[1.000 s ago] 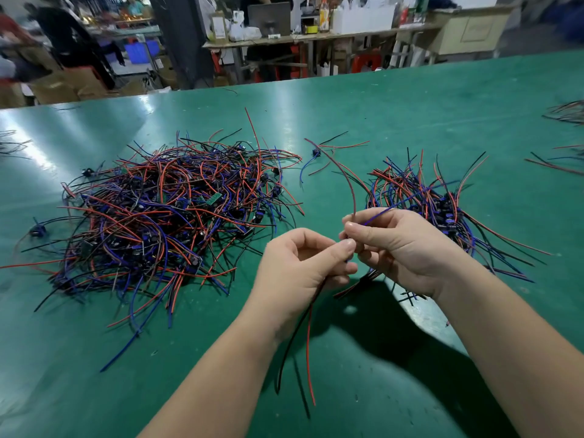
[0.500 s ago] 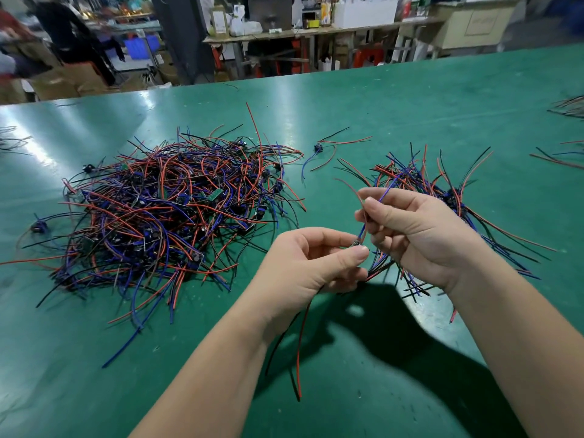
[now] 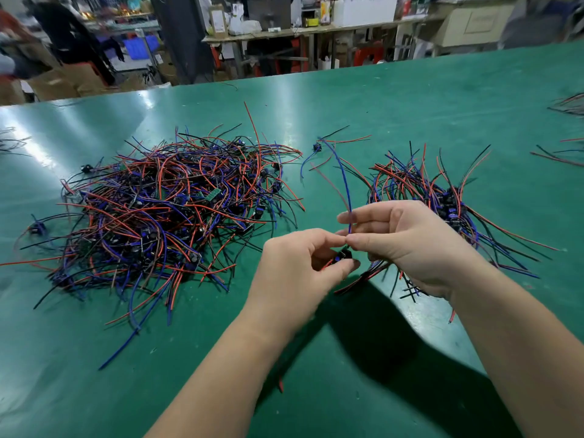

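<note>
We are observing both hands working above the green table [image 3: 395, 99], between two heaps of wired modules. The left hand [image 3: 297, 270] is pinching a small black module [image 3: 343, 256] between thumb and curled fingertips. The right hand [image 3: 407, 245] is pinching that module's blue lead [image 3: 345, 188] just above the module, thumb and forefinger closed on it. We cannot tell whether the dark leads under its palm are held or lying on the table. The hands are touching at the fingertips.

The blue lead is standing nearly upright, rising away from the person and bending slightly left at its free end. We are judging that the coming move turns on this axis: the right hand is sitting at the lead's root, so a straightening stroke would be travelling upward along it.

The tangled heap [image 3: 164, 216] is lying to the left. The tidier heap [image 3: 423, 188] is lying just behind the right hand.
</note>
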`<state>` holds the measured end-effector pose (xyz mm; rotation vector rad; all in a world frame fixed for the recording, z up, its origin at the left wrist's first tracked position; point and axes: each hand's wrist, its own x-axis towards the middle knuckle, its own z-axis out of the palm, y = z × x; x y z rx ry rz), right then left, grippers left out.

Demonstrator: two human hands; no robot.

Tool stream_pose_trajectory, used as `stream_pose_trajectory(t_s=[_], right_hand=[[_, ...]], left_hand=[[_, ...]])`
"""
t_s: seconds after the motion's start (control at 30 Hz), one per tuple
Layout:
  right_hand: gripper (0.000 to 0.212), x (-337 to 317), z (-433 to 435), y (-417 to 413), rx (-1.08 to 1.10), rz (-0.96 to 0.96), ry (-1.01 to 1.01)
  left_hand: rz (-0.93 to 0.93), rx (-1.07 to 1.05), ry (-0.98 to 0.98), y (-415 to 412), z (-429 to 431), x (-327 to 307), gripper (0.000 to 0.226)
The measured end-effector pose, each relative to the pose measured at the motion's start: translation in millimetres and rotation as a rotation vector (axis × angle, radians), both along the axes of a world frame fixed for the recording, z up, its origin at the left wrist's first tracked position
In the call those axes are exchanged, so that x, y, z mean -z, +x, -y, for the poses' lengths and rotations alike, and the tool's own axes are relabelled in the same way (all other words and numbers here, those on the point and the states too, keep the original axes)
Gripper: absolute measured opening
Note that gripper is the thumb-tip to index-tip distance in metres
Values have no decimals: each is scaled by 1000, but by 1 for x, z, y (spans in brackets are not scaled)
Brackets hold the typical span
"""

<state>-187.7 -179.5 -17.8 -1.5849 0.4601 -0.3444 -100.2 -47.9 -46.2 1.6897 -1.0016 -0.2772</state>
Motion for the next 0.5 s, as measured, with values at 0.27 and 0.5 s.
stream_pose_trajectory(t_s=[0.27, 0.5], right_hand=[[17, -1, -1, 1, 51, 109, 114], [18, -2, 1, 2, 33, 162, 446]], left_hand=[[-243, -43, -105, -3, 2, -4, 22], [-728, 130, -121, -4, 3, -15, 36]])
